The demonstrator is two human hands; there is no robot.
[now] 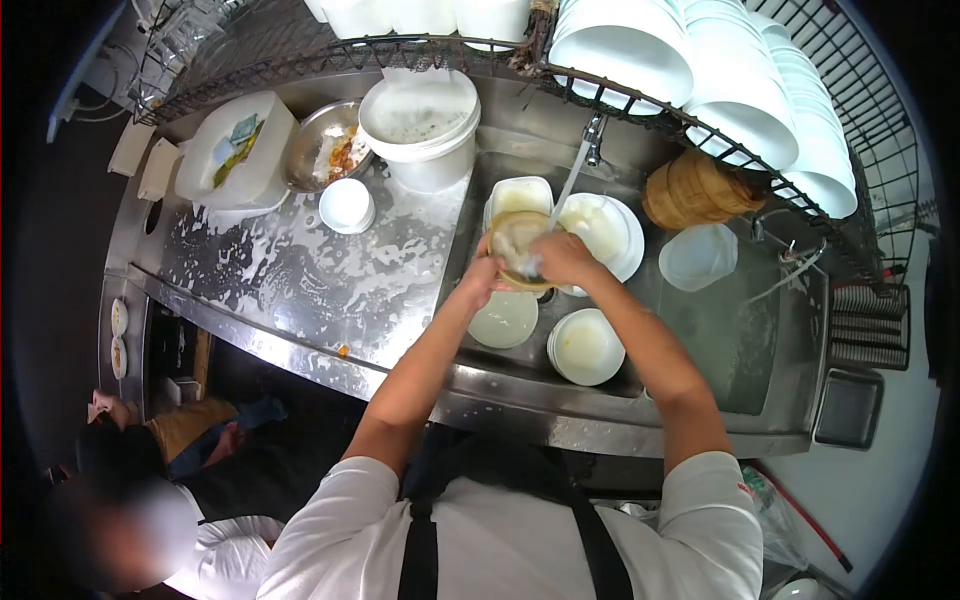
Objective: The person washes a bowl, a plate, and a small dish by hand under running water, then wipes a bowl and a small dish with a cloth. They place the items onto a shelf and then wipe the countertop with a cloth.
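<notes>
Over the left sink basin, my left hand (pixel 483 275) grips the rim of a tan bowl (pixel 513 232), which is tilted under the tap's stream. My right hand (pixel 562 258) reaches into the bowl with its fingers curled inward. Something whitish and blurred shows at those fingertips; I cannot make out what it is. Beneath and around the bowl sit a white square dish (pixel 522 190), white plates (pixel 625 240), a pale round dish (pixel 503 320) and a stack of white bowls (pixel 587 347). Water runs from the tap (pixel 594 140).
Left of the basin, a soapy steel counter (pixel 300 260) holds a white bucket (pixel 430 165), metal bowl (pixel 310 140), small white tub (pixel 347 205) and plastic bin (pixel 265 165). Stacked bowls (pixel 625 60) fill the overhead rack. Water fills the right basin (pixel 715 340). Another person (pixel 220 545) stands at left.
</notes>
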